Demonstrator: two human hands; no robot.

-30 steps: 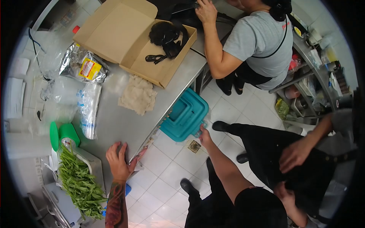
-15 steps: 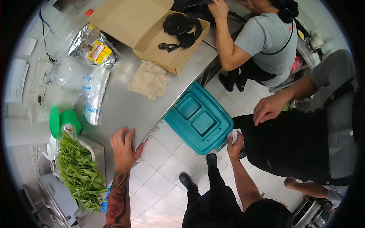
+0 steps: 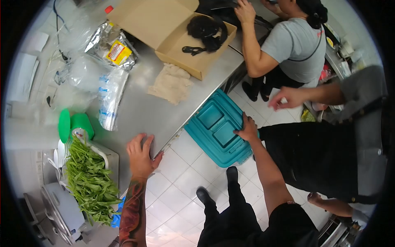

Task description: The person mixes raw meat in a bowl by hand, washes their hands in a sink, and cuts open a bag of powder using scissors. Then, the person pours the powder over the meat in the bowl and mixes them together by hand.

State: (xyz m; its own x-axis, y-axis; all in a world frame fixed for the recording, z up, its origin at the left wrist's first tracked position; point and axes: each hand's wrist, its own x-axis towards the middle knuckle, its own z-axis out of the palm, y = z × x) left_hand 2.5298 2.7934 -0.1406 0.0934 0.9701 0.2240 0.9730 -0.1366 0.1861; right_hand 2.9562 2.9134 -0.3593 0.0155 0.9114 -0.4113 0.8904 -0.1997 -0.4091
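Two bare hands work apart: the left hand (image 3: 142,156), fingers spread, rests at the edge of a metal table (image 3: 142,105), while the right hand (image 3: 247,129) lies on the lid (image 3: 224,133) of a teal bin (image 3: 205,140), low beside the table. Its thumb and fingers are parted; whether they grip, this angle cannot tell. The bin looks stiff, smooth and hardy, likely slick if wet; the rim at its short ends seems the surest hold.

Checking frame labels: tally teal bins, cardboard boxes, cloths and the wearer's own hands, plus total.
Teal bin: 1
Cardboard box: 1
Cloth: 1
Wearer's hands: 2 (left hand, right hand)
Total: 5
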